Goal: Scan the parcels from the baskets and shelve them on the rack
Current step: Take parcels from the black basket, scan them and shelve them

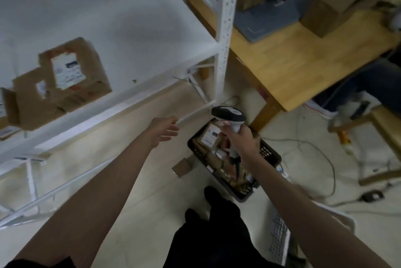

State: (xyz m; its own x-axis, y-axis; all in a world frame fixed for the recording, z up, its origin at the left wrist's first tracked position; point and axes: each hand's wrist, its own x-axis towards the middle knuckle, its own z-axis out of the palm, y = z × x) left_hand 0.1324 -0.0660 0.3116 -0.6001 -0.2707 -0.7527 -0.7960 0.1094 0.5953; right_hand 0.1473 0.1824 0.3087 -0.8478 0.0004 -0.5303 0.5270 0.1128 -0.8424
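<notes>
My right hand (240, 140) grips the handle of a grey and black barcode scanner (230, 114), held above a dark basket (269, 155) full of cardboard parcels (211, 135) on the floor. My left hand (165, 130) is empty, fingers relaxed, stretched out between the basket and the white rack (223, 29). Two labelled cardboard parcels (73, 72) lie on the rack's shelf at the left. One small parcel (182, 166) lies on the floor beside the basket.
A wooden table (303, 57) with boxes and a grey mat stands to the right of the rack post. Cables and a power strip (347, 146) trail over the floor at right. A white basket (280, 237) stands by my legs.
</notes>
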